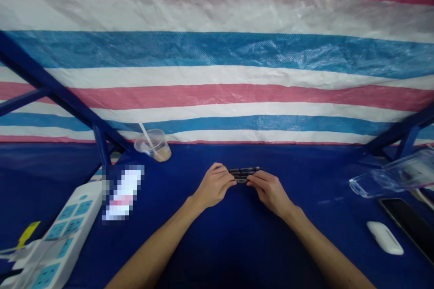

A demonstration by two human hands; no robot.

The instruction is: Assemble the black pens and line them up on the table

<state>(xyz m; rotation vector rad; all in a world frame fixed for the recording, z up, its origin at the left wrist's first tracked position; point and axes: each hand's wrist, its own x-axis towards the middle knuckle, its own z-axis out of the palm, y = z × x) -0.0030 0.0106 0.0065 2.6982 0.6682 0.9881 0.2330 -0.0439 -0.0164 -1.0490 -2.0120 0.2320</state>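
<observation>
Several slim dark pens (pixel 242 172) lie side by side in a small bundle, held level just above or on the blue table; I cannot tell which. At the bundle's left end, my left hand (pixel 217 185) is closed in a pinch. My right hand (pixel 270 190) pinches the right end, its fingers bent over the pens. A small greyish piece (pixel 241 180) shows along the near side between the fingertips; its kind is unclear. The fingers hide both ends of the bundle in part.
A clear plastic cup with a straw (pixel 154 146) stands at the back left. Nearer are a blurred-out lit screen (pixel 124 194) and a white power strip (pixel 73 223). On the right lie a clear container (pixel 383 180), a black phone (pixel 408 221) and a white case (pixel 384 238).
</observation>
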